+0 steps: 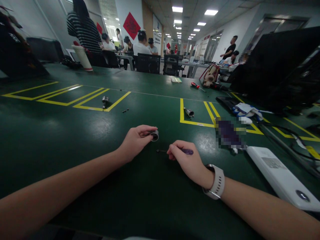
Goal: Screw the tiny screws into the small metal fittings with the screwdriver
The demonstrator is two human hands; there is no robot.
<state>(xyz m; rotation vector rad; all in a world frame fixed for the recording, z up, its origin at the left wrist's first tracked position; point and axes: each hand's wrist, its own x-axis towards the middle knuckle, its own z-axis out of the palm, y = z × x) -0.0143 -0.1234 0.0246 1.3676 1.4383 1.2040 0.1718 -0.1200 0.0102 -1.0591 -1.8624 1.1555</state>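
Between the thumb and fingers of my left hand [137,140] is a hollow metal cylinder [155,135], its open end facing right toward me. My right hand [186,158] is closed around a small screwdriver with a purple handle [188,151]. Its thin shaft points left, and a tiny dark ring-shaped part [158,151] sits at the tip, just below the cylinder. Whether that part is fixed to the tip I cannot tell. Farther off, a metal fitting [105,101] stands at the left yellow marking, and another metal fitting [190,113] lies inside the right one.
Several tiny dark parts [125,110] lie on the green table [87,140]. A red-handled screwdriver [196,85] is at the back. To the right are a white power bank [280,176], a cloth glove [247,110], cables and a dark monitor [277,66]. People sit beyond the table.
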